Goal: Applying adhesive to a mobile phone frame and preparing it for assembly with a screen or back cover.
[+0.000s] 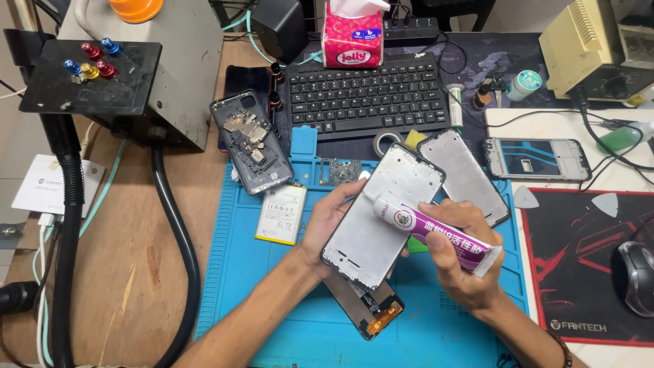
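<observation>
Both our hands work over the blue mat: our left hand clasps the phone frame at centre; our right hand, at four o'clock, pinches the glue tube, nozzle touching the frame's top edge. We judge gluing underway; next needs a steady bead.
</observation>
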